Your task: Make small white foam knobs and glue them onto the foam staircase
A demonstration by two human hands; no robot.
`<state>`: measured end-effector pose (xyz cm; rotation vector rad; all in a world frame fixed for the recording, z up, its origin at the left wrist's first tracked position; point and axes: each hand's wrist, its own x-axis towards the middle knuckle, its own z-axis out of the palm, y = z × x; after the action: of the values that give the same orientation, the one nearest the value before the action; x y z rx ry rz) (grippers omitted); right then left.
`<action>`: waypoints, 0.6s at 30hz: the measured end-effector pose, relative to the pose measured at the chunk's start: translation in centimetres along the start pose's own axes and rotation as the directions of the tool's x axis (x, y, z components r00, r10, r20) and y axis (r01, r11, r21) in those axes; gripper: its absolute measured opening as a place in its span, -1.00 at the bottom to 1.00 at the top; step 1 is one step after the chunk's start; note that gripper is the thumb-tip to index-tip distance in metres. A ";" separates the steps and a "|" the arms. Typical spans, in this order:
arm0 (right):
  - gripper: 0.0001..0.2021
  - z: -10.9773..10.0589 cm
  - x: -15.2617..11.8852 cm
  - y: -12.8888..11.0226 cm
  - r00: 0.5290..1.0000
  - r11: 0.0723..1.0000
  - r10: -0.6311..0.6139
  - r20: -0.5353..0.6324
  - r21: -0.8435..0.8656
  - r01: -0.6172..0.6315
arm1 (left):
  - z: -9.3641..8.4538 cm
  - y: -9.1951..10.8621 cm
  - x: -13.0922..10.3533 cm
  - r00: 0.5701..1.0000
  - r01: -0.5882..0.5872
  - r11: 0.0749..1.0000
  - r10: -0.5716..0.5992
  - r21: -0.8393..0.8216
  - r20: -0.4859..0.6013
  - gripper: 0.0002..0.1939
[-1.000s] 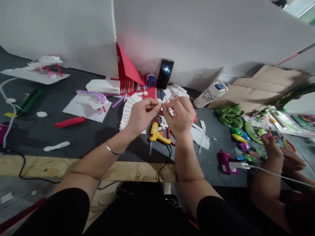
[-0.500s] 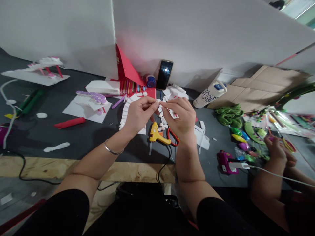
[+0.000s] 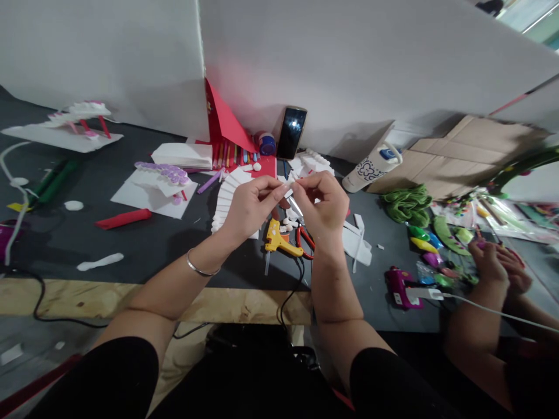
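A small white piece (image 3: 289, 187) sits between the fingertips of my two hands, its shape too small to make out. My left hand (image 3: 254, 203) pinches it from the left, with a silver bangle on that wrist. My right hand (image 3: 324, 201) pinches it from the right. Just below them lie a yellow glue gun (image 3: 279, 240) and red-handled scissors (image 3: 304, 241), partly hidden by my right hand. Behind my left hand is a white ridged strip piece (image 3: 225, 195). Small white lumps (image 3: 289, 223) lie between the hands.
A phone (image 3: 292, 132) leans on the white panel beside a blue-lidded jar (image 3: 266, 143). Purple-topped model (image 3: 162, 174), red roll (image 3: 123, 219), white bottle (image 3: 371, 167), green yarn (image 3: 407, 205) and purple box (image 3: 399, 287) surround the work area. Another person's hands (image 3: 495, 267) are at right.
My right hand's fingers have curled in more, and the fingertips of both hands have shifted slightly right. The other person's hands moved a little.
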<state>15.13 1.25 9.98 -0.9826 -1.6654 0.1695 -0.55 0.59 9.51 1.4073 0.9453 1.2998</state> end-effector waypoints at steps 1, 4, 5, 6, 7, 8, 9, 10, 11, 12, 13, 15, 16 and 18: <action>-0.87 0.1 0.0 0.0 0.999 0.999 -0.047 -0.019 -0.025 0.047 | 0.0 0.0 0.0 1.000 0.008 1.000 -0.008 0.000 0.001 -0.76; -0.84 0.4 0.1 0.0 0.982 0.979 -0.182 -0.043 -0.106 0.176 | 0.0 0.1 -0.1 1.000 0.008 1.000 -0.008 -0.002 -0.006 -0.77; -0.83 0.4 0.0 0.0 0.975 0.968 -0.217 -0.043 -0.137 0.210 | 0.0 0.2 -0.1 1.000 0.007 1.000 -0.007 -0.002 -0.010 -0.78; -0.83 0.5 0.0 0.1 0.968 0.957 -0.248 -0.043 -0.169 0.238 | 0.0 0.2 -0.1 1.000 0.006 1.000 -0.006 -0.003 -0.016 -0.78; -0.83 0.5 0.0 0.1 0.960 0.944 -0.276 -0.045 -0.199 0.262 | 0.0 0.3 -0.1 1.000 0.007 1.000 -0.007 -0.004 -0.022 -0.78; -0.82 0.5 0.0 0.1 0.952 0.932 -0.301 -0.047 -0.225 0.284 | 0.0 0.3 -0.1 1.000 0.007 1.000 -0.007 -0.005 -0.029 -0.78; -0.82 0.5 0.0 0.1 0.945 0.921 -0.325 -0.048 -0.244 0.304 | 0.1 0.4 -0.2 0.999 0.005 1.000 -0.005 -0.007 -0.034 -0.79; -0.82 0.5 0.0 0.1 0.938 0.911 -0.344 -0.049 -0.257 0.321 | 0.1 0.4 -0.2 0.999 -0.001 1.000 0.001 -0.010 -0.040 -0.80; -0.82 0.6 0.0 0.1 0.931 0.903 -0.362 -0.050 -0.267 0.337 | 0.1 0.4 -0.2 0.999 -0.009 1.000 0.009 -0.012 -0.045 -0.80; -0.81 0.5 0.0 0.1 0.924 0.895 -0.378 -0.053 -0.275 0.350 | 0.1 0.4 -0.2 0.999 -0.015 1.000 0.015 -0.013 -0.048 -0.80; -0.81 0.5 0.0 0.1 0.919 0.888 -0.391 -0.053 -0.284 0.362 | 0.1 0.4 -0.3 0.999 -0.020 1.000 0.019 -0.013 -0.050 -0.79; -0.82 0.5 0.0 0.1 0.910 0.875 -0.412 -0.047 -0.299 0.380 | 0.1 0.3 -0.3 0.998 -0.020 1.000 0.019 -0.018 -0.055 -0.74; -0.83 0.4 0.0 0.0 0.909 0.871 -0.416 -0.039 -0.303 0.386 | 0.1 0.2 -0.3 0.998 -0.018 1.000 0.017 -0.024 -0.061 -0.72; -0.88 0.3 0.0 0.0 0.910 0.868 -0.414 -0.008 -0.304 0.392 | 0.0 0.0 -0.2 0.997 -0.015 0.999 0.012 -0.038 -0.071 -0.66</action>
<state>14.83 1.35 9.86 -0.8206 -1.8217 -0.4050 -0.57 0.43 9.48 1.3476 0.9548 1.3789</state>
